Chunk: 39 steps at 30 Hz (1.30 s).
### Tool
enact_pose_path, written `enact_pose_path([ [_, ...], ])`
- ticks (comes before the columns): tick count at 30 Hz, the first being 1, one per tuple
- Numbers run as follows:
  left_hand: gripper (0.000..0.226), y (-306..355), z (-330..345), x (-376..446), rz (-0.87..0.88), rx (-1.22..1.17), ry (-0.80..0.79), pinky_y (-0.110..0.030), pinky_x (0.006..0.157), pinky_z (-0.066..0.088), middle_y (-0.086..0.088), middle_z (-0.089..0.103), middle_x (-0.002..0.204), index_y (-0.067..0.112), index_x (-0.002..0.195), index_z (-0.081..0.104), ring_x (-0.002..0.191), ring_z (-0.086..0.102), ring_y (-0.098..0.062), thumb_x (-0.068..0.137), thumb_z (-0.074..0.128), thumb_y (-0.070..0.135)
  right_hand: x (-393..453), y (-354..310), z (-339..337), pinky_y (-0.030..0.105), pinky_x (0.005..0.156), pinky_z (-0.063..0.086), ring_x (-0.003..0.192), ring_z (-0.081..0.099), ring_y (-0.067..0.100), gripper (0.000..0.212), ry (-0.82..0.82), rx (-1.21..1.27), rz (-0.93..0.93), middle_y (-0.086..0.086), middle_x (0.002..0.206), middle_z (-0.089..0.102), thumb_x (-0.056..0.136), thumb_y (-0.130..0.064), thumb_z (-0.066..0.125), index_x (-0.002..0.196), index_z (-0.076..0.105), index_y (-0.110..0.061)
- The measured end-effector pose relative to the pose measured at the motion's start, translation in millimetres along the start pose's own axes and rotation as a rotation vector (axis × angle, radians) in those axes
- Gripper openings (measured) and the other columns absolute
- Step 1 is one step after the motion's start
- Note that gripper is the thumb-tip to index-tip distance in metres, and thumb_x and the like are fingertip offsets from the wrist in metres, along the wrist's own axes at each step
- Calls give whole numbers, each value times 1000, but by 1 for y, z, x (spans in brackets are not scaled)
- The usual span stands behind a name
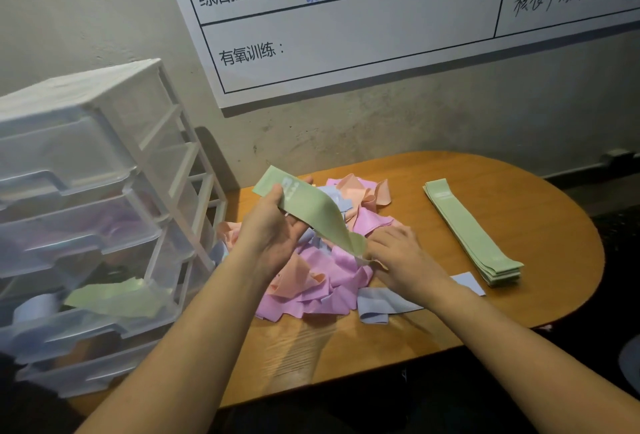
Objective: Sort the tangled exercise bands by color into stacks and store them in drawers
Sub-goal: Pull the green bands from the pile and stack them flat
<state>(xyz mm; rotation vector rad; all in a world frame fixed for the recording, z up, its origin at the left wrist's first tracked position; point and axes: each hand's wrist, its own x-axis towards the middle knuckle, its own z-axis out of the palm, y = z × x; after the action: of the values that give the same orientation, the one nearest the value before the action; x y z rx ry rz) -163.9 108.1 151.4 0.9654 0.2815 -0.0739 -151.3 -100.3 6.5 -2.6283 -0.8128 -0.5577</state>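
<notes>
Spanning both hands (277, 225) (401, 253): green band (311, 212).

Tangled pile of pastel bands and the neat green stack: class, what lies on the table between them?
In the head view, only bare orange wooden tabletop separates the tangled pile from the green stack.

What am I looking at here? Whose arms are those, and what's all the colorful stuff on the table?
The camera sits on a person's head, so you see their own arms from above. Their left hand and right hand hold a green band, a stretchy exercise loop, by its two ends. Under it, on the wooden table, lies a tangled pile of bands in pink, peach and blue. To the right is a neat green stack. On the left stands a see-through drawer unit with some bands inside.
</notes>
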Motion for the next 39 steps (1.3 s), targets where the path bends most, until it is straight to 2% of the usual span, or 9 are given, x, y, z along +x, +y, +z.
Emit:
enact_pose_path([
  [4,26,4,-13,15,8,-5,48,-39,72,63,-11,74,110,7,115,53,78,77,-22,110,36,27,-8,10,-11,28,89,36,91,54,17,8,166,98,-65,-6,90,58,81,-17,68,83,59,-18],
  [8,27,-2,-18,24,-36,-17,96,-36,55,61,-13,74,104,4,116,52,67,76,-24,110,35,25,-12,8,-24,14,58,35,72,44,5,21,310,363,138,-17,81,42,81,-10,68,84,53,-24],
  [10,27,-8,-19,26,-56,-13,100,-37,59,62,-12,77,96,5,116,52,72,76,-24,110,36,26,-13,7,-26,17,51,32,68,45,7,30,358,409,281,-15,77,45,81,-7,71,83,50,-28],
  [15,30,-20,-29,30,-41,52,161,-41,66,64,-15,70,120,8,131,49,91,75,-26,107,46,25,-16,10,-29,17,54,37,74,53,5,26,455,489,520,-14,77,56,81,-15,75,87,58,-33],
  [23,18,-41,-36,31,45,152,230,-46,89,58,-11,77,100,15,105,57,88,76,-24,108,45,28,-2,13,-27,19,50,33,59,39,5,31,556,794,676,-1,71,44,88,4,61,80,42,-19],
  [28,19,-45,-39,34,57,120,257,-44,85,58,-11,76,101,15,106,57,89,75,-23,108,43,28,8,15,-33,40,69,61,85,73,23,32,370,1146,754,6,100,72,100,-2,50,104,40,-32],
  [31,19,-43,-38,42,35,117,266,-43,76,62,-12,76,100,16,102,55,88,76,-24,109,43,29,5,21,-39,31,61,53,72,71,13,29,206,1178,686,-1,87,75,99,-1,50,106,55,-29],
  [35,20,-40,-24,59,12,156,268,-43,79,60,-10,74,99,17,98,52,91,74,-24,110,38,27,-4,37,-56,26,74,50,88,64,13,24,83,1069,609,10,103,67,92,-6,65,105,67,-25],
  [39,25,-46,6,78,10,234,215,-42,89,57,-8,71,95,15,96,56,90,71,-21,110,36,21,-14,53,-83,9,63,47,81,59,-15,21,3,979,611,-6,106,65,86,-16,77,107,72,-19],
])
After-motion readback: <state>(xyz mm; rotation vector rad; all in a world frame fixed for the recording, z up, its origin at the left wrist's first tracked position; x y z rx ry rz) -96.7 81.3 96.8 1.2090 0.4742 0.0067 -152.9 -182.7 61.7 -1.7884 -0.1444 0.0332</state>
